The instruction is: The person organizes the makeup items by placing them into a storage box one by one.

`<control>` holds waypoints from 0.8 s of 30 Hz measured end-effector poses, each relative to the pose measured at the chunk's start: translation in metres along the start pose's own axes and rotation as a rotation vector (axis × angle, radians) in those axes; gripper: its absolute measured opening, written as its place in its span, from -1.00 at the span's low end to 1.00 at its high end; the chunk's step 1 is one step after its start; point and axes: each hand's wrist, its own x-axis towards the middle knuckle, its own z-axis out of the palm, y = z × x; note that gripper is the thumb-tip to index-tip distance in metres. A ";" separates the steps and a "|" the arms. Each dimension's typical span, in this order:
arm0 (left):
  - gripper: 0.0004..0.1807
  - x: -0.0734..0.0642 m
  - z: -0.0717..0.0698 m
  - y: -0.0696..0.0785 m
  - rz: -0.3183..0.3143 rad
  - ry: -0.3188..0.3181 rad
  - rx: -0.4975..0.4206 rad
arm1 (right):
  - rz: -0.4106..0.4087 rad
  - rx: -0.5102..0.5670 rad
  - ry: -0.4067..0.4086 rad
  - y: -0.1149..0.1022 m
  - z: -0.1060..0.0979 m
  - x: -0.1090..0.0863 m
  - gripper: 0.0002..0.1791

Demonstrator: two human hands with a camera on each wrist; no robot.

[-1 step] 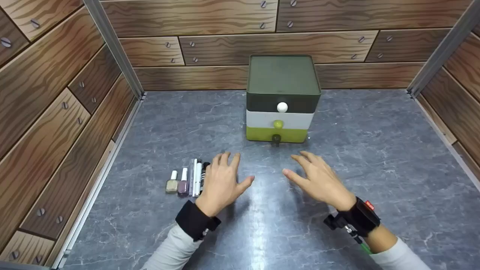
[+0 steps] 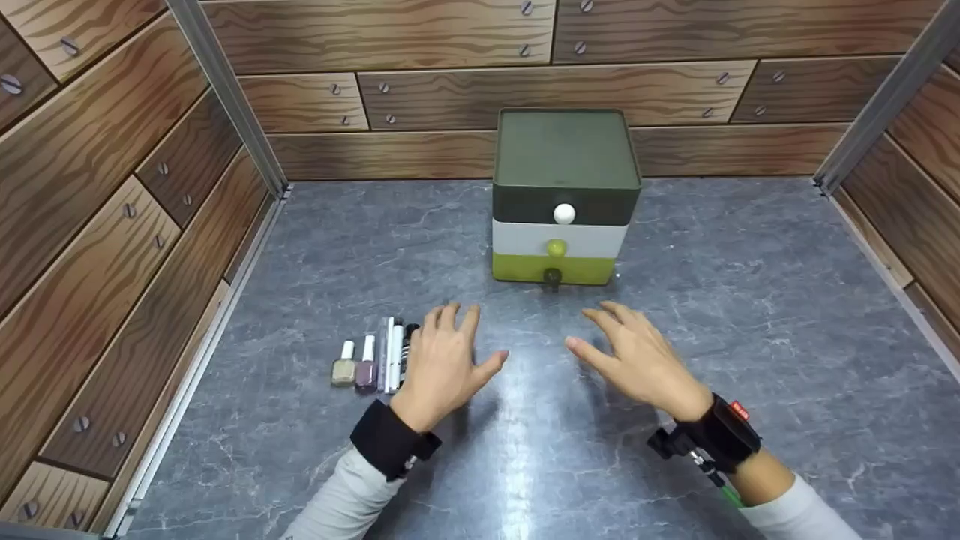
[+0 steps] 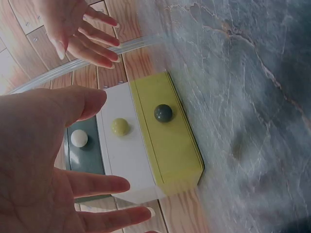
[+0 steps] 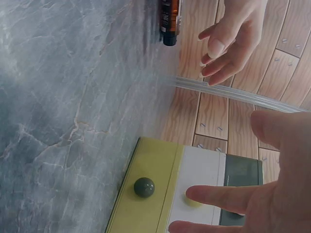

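My left hand [image 2: 441,367] hovers with spread fingers just right of a row of small cosmetics, partly covering its right end. In that row are a beige nail polish bottle [image 2: 343,371], a purple nail polish bottle [image 2: 366,375], slim white tubes [image 2: 394,356] and a black-capped item [image 2: 411,330]. My right hand [image 2: 637,360] is also spread, holding nothing, in front and to the right of a three-tier drawer box [image 2: 566,150]. The box has a dark green top tier, a white middle and a yellow-green bottom, each with a round knob [image 3: 163,113]. All its drawers look closed.
A grey marble-patterned table top [image 2: 315,247] lies under everything. Wood-patterned panels [image 2: 450,97] wall the back and both sides, with metal posts [image 2: 232,97] at the corners. The drawer box stands near the back wall.
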 end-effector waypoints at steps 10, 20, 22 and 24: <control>-0.18 0.033 -0.003 -0.010 -0.073 -0.065 -0.284 | 0.073 0.249 0.041 0.011 -0.004 0.016 -0.27; -0.09 0.111 -0.012 -0.043 -0.365 -0.187 -0.734 | 0.200 0.919 0.105 0.008 -0.003 0.061 -0.37; -0.10 0.124 -0.012 -0.047 -0.389 -0.206 -0.776 | 0.219 1.030 0.125 0.006 -0.002 0.070 -0.41; -0.11 0.138 -0.012 -0.048 -0.406 -0.228 -0.809 | 0.237 1.116 0.147 0.004 -0.004 0.080 -0.43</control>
